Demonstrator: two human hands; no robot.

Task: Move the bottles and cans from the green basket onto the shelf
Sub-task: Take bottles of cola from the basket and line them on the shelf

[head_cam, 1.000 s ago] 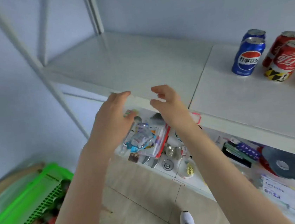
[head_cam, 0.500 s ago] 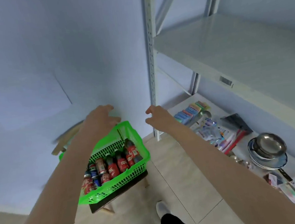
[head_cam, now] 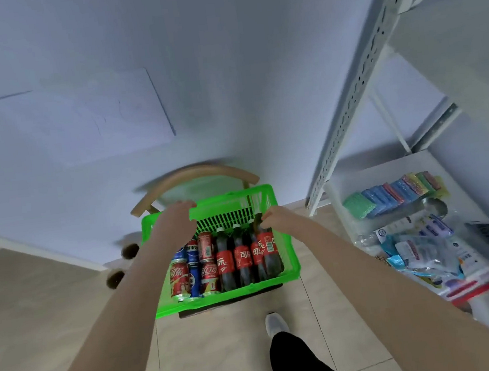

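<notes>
A green basket (head_cam: 273, 278) sits on a dark-seated wooden chair (head_cam: 193, 174) against the far wall, with the curved chair back showing behind it. Inside, cola bottles (head_cam: 243, 254) with red labels lie in a row on the right side, caps toward the far wall, and red and blue cans (head_cam: 209, 276) are packed on the left side.

The left hand (head_cam: 177, 220) hovers over the far left part of the basket, palm down, with its fingers curled loosely over the far rim; whether they touch the rim or grip anything cannot be told, and no bottle or can is in that hand.

The right hand (head_cam: 277, 219) is at the right side of the basket, its fingers bent around the neck of the rightmost bottle (head_cam: 266, 243). They look closed on it, though motion blur hides how firm the contact is. That bottle rests in the basket alongside the others.

To the right stands a white metal shelf (head_cam: 357, 90) with a perforated upright. Its lower level holds coloured sponges (head_cam: 390, 194) at the far end and packets in clear wrapping (head_cam: 420, 244) nearer.

A white shoe (head_cam: 275, 323) and a dark trouser leg (head_cam: 300, 362) show on the tiled floor (head_cam: 213, 347) just near of the chair.
</notes>
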